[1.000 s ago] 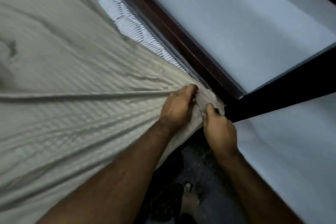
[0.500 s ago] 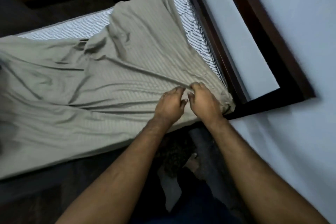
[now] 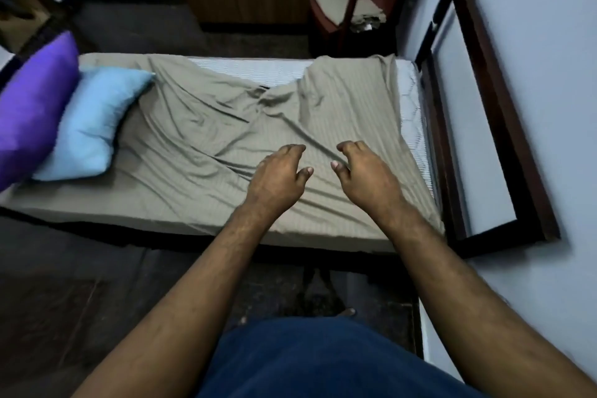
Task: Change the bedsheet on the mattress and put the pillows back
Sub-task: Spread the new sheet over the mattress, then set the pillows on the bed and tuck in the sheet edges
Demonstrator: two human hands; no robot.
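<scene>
two pillows [image 3: 93,124], one bedsheet [image 3: 226,139], one mattress [image 3: 412,113], one chair [image 3: 349,0]

Dim, cool, even light is falling across the scene with no single source showing and no glare. The wrinkled olive-grey striped bedsheet [image 3: 226,152] is carrying soft, shallow shadows along its folds, while the dark floor [image 3: 64,284] beneath the bed edge is sinking into near-black with little detail. The pale blue-grey wall [image 3: 533,74] is reading as the brightest surface. Wide-angle distortion is bending the dark wooden bed frame [image 3: 504,100] and stretching the forearms toward the bottom corners. The shiny purple pillow [image 3: 29,107] at the left edge is smearing with blur; overall detail is appearing soft and slightly noisy.
</scene>
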